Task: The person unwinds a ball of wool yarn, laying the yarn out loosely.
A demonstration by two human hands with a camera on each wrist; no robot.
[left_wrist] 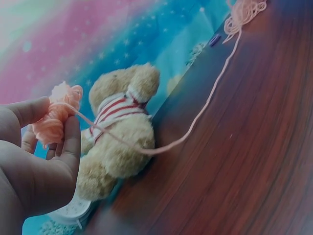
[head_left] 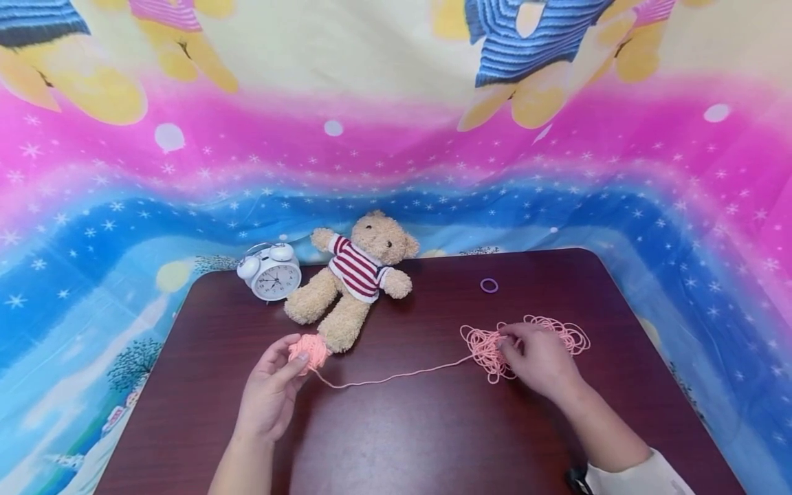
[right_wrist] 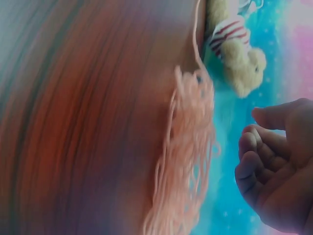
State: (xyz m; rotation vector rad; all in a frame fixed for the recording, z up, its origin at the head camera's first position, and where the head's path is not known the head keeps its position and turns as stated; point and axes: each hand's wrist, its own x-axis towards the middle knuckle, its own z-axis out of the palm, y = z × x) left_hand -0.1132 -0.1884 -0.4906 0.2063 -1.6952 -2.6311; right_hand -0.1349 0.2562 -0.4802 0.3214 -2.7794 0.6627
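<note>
My left hand (head_left: 272,388) grips a small ball of peach yarn (head_left: 309,353) between thumb and fingers, held up beside the teddy bear's foot. One strand of yarn (left_wrist: 200,115) runs from the ball, sagging a little, across to a loose tangled pile of the same yarn (right_wrist: 183,142) on the right side of the table. Over that pile is my right hand (head_left: 541,361). In the right wrist view its fingers (right_wrist: 252,166) are loosely bent, with a gap to the thumb and no yarn seen between them.
A teddy bear (head_left: 355,271) in a red-and-white striped shirt lies behind the ball, with a white alarm clock (head_left: 275,280) to its left. Toward the back right lies a purple ring (head_left: 489,285). The dark wooden table (head_left: 396,440) meets a printed cloth (head_left: 383,158) behind.
</note>
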